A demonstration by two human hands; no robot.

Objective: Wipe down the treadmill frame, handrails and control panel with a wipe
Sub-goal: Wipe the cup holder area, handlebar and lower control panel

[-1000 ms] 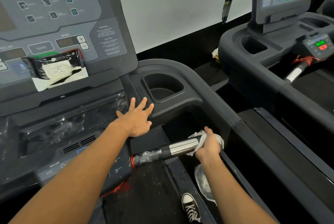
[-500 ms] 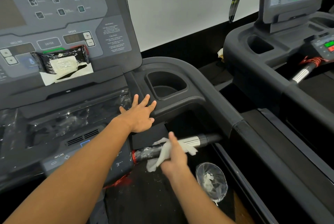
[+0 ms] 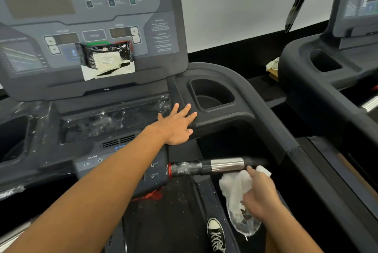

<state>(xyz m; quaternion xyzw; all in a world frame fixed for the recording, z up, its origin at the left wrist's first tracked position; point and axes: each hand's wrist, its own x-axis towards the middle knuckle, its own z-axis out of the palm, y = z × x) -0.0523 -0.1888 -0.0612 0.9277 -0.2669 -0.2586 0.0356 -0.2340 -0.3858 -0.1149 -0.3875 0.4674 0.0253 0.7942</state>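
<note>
Around me is a gym with a white wall. My right hand [image 3: 260, 197] grips the crumpled white wipe [image 3: 235, 189] just under the shiny metal handrail [image 3: 227, 164]. My left hand [image 3: 176, 128] lies flat, fingers spread, on the black plastic frame [image 3: 241, 97]. I read "INCLINE", "6", "3". Farther is the control panel [image 3: 92, 17].

Bare forearms; black lace-up sneaker [image 3: 216, 235]
</note>
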